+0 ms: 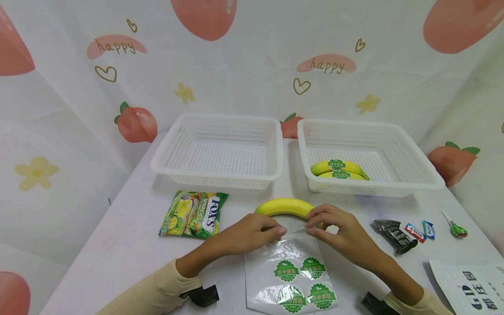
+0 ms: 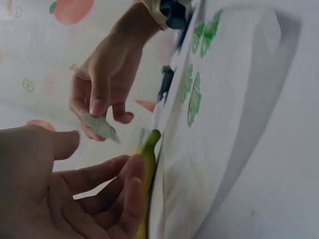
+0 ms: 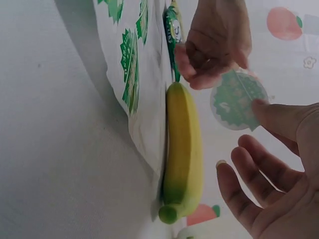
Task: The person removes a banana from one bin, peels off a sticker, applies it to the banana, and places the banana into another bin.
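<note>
My right hand (image 1: pixel 342 236) pinches a round green-and-white sticker (image 3: pixel 232 102), seen edge-on as a thin pale strip in the head view. Facing it is my left hand (image 1: pixel 250 234), its fingers loosely bent; the left wrist view shows a gap between thumb and fingers with nothing held. Both hands hover over a clear sheet of stickers (image 1: pixel 289 262) with several green badge-shaped labels. A yellow banana (image 1: pixel 281 205) lies just beyond the sheet, partly behind the right fingers. No sticker shows on its visible side in the right wrist view.
Two white baskets stand at the back: the left basket (image 1: pixel 216 179) and the right basket (image 1: pixel 378 188), which contains bananas (image 1: pixel 342 168) with green stickers. A Fox's candy bag (image 1: pixel 193 214) lies left. Rightward are a black packet (image 1: pixel 395 236), small candies (image 1: pixel 415 232), a lollipop (image 1: pixel 458 229) and a white printed bag (image 1: pixel 472 284).
</note>
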`<action>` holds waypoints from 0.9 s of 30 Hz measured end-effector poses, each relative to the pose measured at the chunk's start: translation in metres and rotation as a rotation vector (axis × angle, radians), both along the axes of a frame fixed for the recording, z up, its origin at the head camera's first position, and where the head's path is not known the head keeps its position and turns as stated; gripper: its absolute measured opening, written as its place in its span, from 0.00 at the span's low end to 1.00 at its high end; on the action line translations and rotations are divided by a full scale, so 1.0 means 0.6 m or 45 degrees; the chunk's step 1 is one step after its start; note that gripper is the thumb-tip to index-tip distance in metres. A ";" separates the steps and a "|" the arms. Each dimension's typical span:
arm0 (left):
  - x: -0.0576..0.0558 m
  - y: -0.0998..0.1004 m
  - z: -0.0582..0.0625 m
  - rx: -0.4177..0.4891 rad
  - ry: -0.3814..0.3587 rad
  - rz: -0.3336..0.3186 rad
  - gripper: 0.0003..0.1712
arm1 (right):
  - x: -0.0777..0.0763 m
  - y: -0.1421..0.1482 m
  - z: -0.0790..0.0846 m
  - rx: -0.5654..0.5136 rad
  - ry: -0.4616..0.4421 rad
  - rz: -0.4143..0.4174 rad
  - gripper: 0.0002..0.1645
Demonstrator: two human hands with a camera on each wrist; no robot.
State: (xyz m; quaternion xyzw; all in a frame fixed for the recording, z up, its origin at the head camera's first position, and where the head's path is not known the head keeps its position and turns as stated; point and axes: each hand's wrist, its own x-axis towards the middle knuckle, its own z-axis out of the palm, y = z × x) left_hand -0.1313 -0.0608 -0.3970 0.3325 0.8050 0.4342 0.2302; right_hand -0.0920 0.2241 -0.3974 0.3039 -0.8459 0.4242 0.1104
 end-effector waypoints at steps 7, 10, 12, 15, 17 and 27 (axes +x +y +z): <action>0.001 0.010 0.004 0.226 -0.393 0.100 0.22 | 0.001 -0.014 0.006 0.021 0.054 0.019 0.16; 0.000 0.010 0.005 0.279 -0.397 0.144 0.17 | 0.000 -0.017 0.008 0.052 0.082 0.017 0.15; 0.000 0.010 0.005 0.304 -0.378 0.170 0.16 | -0.001 -0.017 0.009 0.079 0.108 0.017 0.15; -0.001 0.009 0.003 0.322 -0.336 0.197 0.14 | -0.004 -0.018 0.008 0.106 0.146 0.041 0.17; -0.001 0.010 0.002 0.319 -0.294 0.214 0.13 | -0.006 -0.018 0.008 0.120 0.161 0.066 0.18; -0.018 0.014 0.005 0.278 -0.088 0.338 0.08 | -0.035 -0.013 0.019 0.114 0.080 0.018 0.14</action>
